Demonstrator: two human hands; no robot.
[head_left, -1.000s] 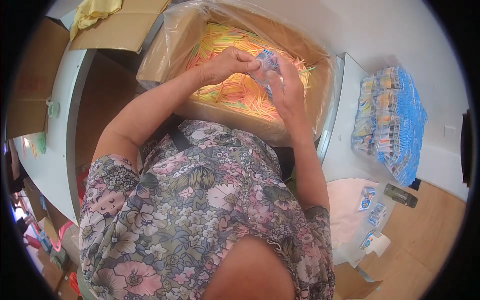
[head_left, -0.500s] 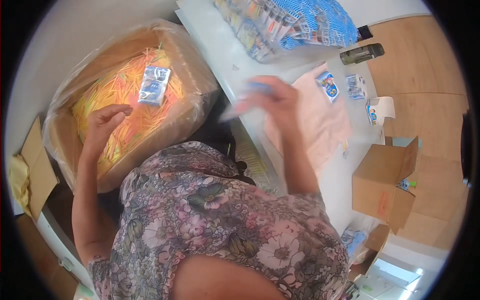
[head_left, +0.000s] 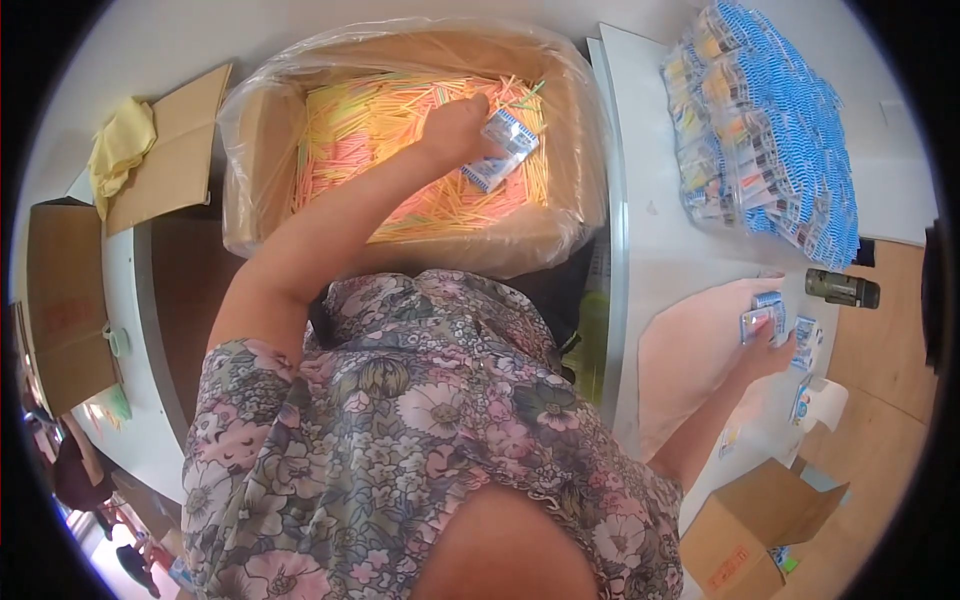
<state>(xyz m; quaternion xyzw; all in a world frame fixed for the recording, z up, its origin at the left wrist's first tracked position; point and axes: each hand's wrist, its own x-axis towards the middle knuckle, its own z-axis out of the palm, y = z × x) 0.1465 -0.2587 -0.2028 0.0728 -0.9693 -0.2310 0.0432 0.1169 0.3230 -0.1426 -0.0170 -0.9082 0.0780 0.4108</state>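
Note:
My left hand (head_left: 457,132) is over the carton, its fingers curled together at the tips. Whatever they hold, if anything, cannot be made out. Just beside it, a blue-and-white packet (head_left: 503,150) lies on a heap of thin yellow, pink, orange and green sticks (head_left: 370,130). The sticks fill a cardboard carton (head_left: 272,150) lined with clear plastic. Over on the table to the right, my right hand (head_left: 768,355) has its fingers closed on a small blue-and-white packet (head_left: 757,322), above a pink cloth (head_left: 690,345). The hand partly covers that packet.
A large clear bag of blue-striped packets (head_left: 770,130) lies on the white table (head_left: 640,160) at far right. A dark bottle (head_left: 843,288), small packets (head_left: 806,340) and an opened carton (head_left: 745,520) are near its right side. A yellow cloth (head_left: 123,150) drapes cardboard at left.
The view has turned, shifting the carton rightward. My right hand has moved from the table's near edge to the cloth's far right part. My left hand has come closer to the packet on the sticks.

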